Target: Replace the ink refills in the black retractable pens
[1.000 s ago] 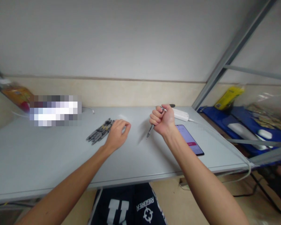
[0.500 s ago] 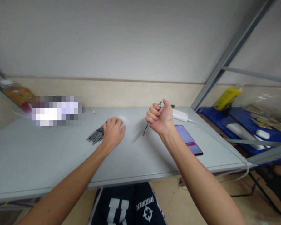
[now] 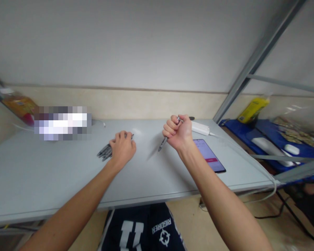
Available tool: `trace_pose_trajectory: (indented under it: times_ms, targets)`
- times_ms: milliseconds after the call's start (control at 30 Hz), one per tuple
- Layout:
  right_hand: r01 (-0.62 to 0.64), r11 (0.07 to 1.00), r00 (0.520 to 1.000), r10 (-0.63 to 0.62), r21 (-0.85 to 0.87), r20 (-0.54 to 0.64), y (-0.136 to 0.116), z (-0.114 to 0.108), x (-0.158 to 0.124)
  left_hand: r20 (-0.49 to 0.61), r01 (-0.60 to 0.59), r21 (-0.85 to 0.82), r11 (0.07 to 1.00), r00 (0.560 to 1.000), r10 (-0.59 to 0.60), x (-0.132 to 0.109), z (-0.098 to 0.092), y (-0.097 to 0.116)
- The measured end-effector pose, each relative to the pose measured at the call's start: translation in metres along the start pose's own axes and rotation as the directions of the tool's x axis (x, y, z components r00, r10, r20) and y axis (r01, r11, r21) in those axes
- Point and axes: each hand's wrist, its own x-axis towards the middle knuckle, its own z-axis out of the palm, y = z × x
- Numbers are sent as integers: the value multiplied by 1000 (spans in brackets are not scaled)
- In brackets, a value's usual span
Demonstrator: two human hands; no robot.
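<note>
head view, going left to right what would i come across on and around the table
Amber bottle with a white cap, bunch of slim grey pens, bare left hand, bare right hand closed around a slim grey pen, flat black-edged phone with a lit screen, bright yellow packet.

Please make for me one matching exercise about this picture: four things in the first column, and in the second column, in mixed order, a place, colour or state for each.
Column one
1. left hand
2. right hand
3. phone
4. packet on the right

Column two
A. face up and lit
B. yellow
C. closed around a single pen
D. over the group of grey pens

Right pairs: 1-D, 2-C, 3-A, 4-B.
</note>
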Motion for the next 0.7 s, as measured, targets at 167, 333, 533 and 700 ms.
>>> trace_pose_trajectory:
  times_ms: [167, 333, 533, 700]
  targets:
    - [3, 1000, 1000, -3, 13, -2, 1, -2, 1, 3, -3, 14, 1000, 1000, 3, 0, -2, 0]
    - [-8, 1000, 1000, 8, -14, -26, 0, -6, 1, -19, -31, 20, 999, 999, 32, -1, -1, -1]
    - [-18, 998, 999, 15, -65, -31, -1, -11, 0, -8, -37, 36, 999, 999, 37, -1, -1, -2]
    - [-14, 990, 1000, 11, -137, -21, -3, -15, 1, -1, -43, 54, 998, 999, 43, 0, -1, -3]
